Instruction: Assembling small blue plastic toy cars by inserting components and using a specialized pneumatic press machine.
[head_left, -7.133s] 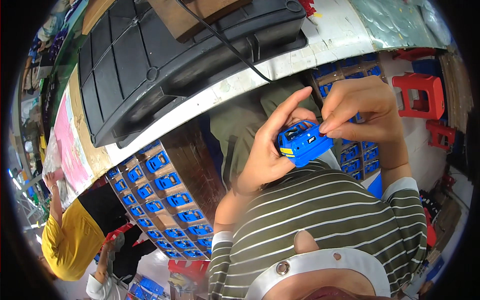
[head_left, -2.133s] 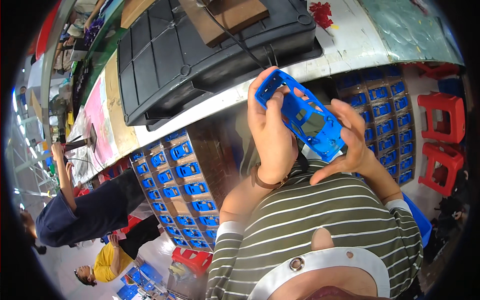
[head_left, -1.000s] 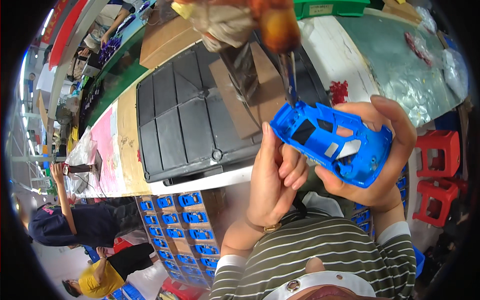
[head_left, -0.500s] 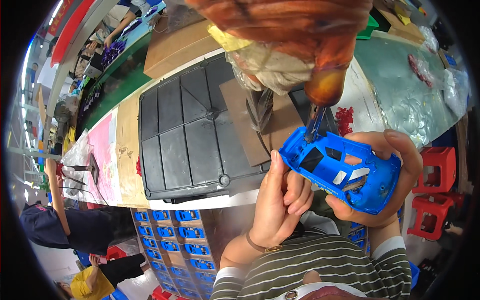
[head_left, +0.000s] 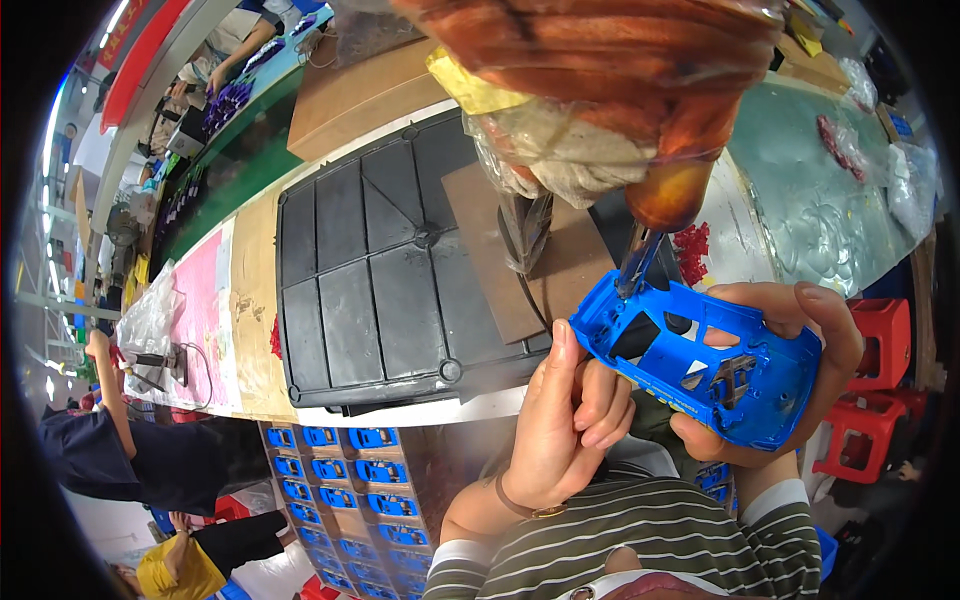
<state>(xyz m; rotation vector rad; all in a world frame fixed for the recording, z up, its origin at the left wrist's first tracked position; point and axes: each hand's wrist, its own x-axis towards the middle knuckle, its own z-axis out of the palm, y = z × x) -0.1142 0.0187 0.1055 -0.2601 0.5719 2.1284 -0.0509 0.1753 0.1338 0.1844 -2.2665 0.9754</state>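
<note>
A blue plastic toy car body shell [head_left: 775, 385] is held up above the table's front edge, its hollow underside facing me. My right hand [head_left: 842, 345] wraps round its right end, with fingers along the far side and the thumb along the near side. My left hand [head_left: 555, 430] is closed at its left end, the thumb tip pressed on the corner and the fingers curled. From above, the narrow metal tip [head_left: 640, 260] of a tool with an orange-brown wrapped body [head_left: 600, 70] reaches into the shell's left end; exact contact is hard to make out.
A large black ribbed plastic lid or crate [head_left: 370, 290] lies on the table with a brown board [head_left: 500, 240] partly over it. Below the table, several blue car shells [head_left: 380, 470] sit in a divided box. Red stools [head_left: 865, 430] stand right; co-workers [head_left: 150, 460] are left.
The car shell has shifted slightly right and down in the picture, both hands moving with it. The wrapped tool and its tip also appear further right. Both hands keep their hold.
</note>
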